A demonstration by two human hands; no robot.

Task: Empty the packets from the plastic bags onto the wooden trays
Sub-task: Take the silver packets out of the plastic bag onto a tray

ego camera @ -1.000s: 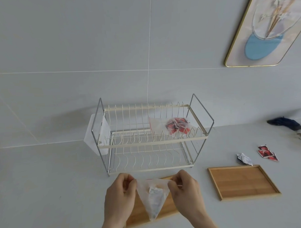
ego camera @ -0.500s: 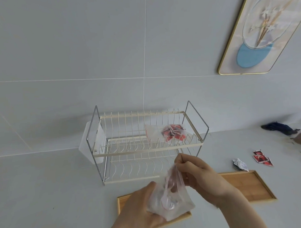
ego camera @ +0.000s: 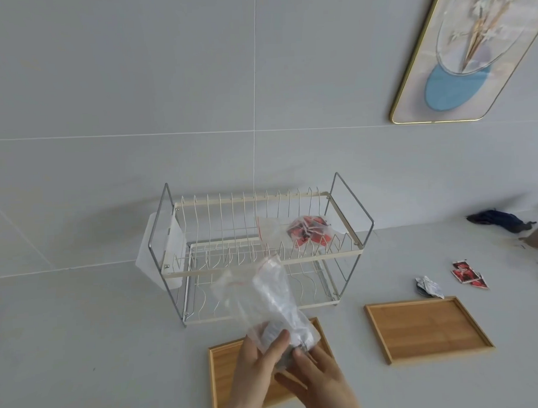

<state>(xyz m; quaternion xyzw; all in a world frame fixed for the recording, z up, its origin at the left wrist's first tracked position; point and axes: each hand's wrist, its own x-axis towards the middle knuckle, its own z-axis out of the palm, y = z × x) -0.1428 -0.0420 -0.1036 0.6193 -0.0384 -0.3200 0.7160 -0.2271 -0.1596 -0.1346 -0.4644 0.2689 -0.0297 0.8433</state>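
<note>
Two hands: both on one clear plastic bag (ego camera: 262, 301), held above the near tray (ego camera: 225, 376) at the bench's near edge.
Left hand (ego camera: 255, 366): fingers pinched on the bag's bottom end, where the pale packets (ego camera: 278, 328) bunch up.
Right hand (ego camera: 319, 382): fingertips pressing that same bottom end from the other side; half a second ago it was up at the bag's mouth.
Change: the bag has swung round, and its red-striped mouth now points up and away toward the dish rack (ego camera: 257, 253).
Meaning: my read is they're working the packets loose; nothing has landed on the near tray yet.
Second bag (ego camera: 299, 230): red packets inside, lying on the rack's top tier toward its right end, untouched.
Far tray (ego camera: 427, 329): bare, toward the bench's right.
Loose packets (ego camera: 468, 274): red ones lying off the trays, beyond the far tray's back right corner, with a crumpled silver packet (ego camera: 429, 286) beside them.
</note>
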